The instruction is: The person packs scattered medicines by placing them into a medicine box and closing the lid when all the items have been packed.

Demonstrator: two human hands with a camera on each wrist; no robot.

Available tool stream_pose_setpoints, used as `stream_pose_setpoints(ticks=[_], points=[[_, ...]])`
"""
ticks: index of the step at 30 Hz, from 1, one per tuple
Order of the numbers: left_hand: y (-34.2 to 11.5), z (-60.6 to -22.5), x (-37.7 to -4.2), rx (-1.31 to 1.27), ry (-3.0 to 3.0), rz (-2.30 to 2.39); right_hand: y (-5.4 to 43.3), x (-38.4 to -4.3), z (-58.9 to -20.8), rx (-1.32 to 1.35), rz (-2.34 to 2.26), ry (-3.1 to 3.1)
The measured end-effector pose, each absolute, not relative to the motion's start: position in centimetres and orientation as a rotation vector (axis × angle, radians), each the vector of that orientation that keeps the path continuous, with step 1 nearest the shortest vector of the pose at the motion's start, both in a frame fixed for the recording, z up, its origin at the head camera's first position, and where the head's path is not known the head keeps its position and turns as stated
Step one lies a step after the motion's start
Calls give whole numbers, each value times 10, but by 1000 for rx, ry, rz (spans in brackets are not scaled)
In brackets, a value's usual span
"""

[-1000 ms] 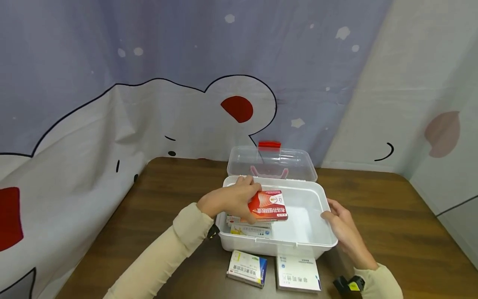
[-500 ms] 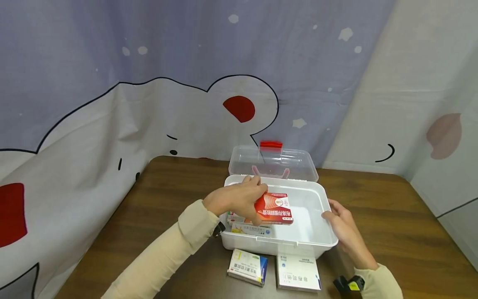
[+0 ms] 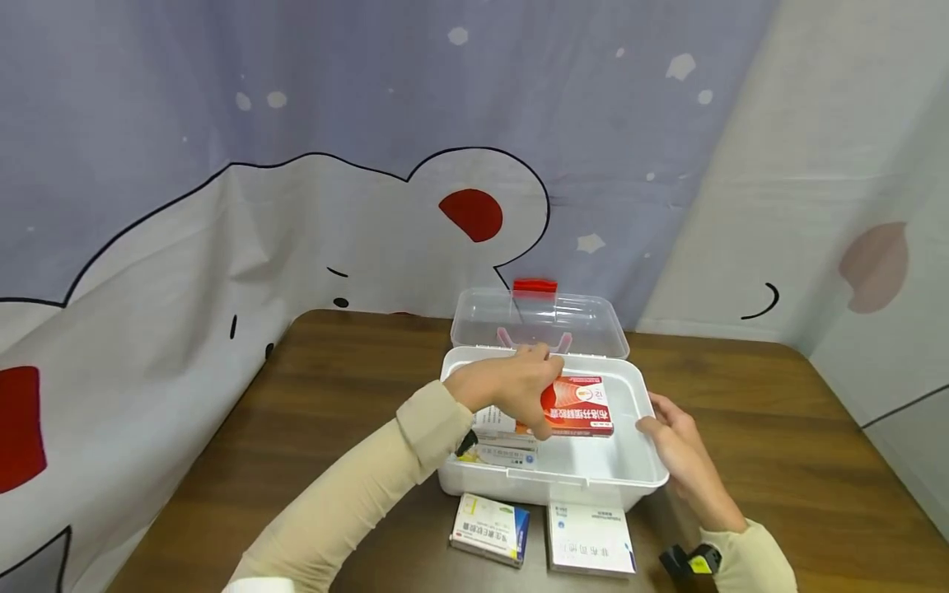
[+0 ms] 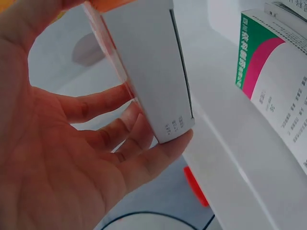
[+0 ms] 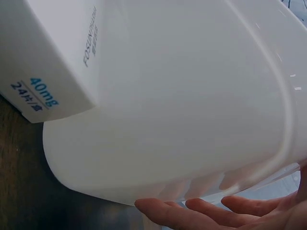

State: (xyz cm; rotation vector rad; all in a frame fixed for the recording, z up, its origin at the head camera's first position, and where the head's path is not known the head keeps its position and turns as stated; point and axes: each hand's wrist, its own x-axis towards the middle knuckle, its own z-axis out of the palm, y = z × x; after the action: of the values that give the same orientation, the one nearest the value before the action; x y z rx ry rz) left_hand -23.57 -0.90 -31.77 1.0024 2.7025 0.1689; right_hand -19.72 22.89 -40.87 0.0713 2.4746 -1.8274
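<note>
My left hand (image 3: 511, 387) grips a red and white medicine box (image 3: 586, 408) over the middle of the white plastic storage box (image 3: 608, 486). In the left wrist view the medicine box's plain white end (image 4: 144, 62) faces the camera, with fingertips along its edges. Several medicine boxes (image 3: 507, 455) lie in the left part of the storage box; one with a green and pink end (image 4: 273, 72) shows in the left wrist view. My right hand (image 3: 685, 461) holds the storage box's right side, thumb at the rim and fingers (image 5: 206, 215) along the outer wall.
The clear lid (image 3: 578, 321) with its red latch (image 3: 535, 287) stands folded back behind the storage box. On the wooden table (image 3: 334, 395) in front lie a white and blue medicine box (image 3: 489, 529) and a larger white one (image 3: 591, 537). A patterned curtain (image 3: 371, 82) hangs behind.
My left hand has carried the red medicine box rightward, from above the left stack toward the middle of the storage box. More of the stacked boxes show. The right hand has stayed put.
</note>
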Motion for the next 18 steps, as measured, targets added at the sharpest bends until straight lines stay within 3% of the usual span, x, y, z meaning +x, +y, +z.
stream_pose_setpoints(ticks=[18], points=[[29, -348, -252, 995, 2597, 10, 229, -197, -408, 68, -1856, 2441]])
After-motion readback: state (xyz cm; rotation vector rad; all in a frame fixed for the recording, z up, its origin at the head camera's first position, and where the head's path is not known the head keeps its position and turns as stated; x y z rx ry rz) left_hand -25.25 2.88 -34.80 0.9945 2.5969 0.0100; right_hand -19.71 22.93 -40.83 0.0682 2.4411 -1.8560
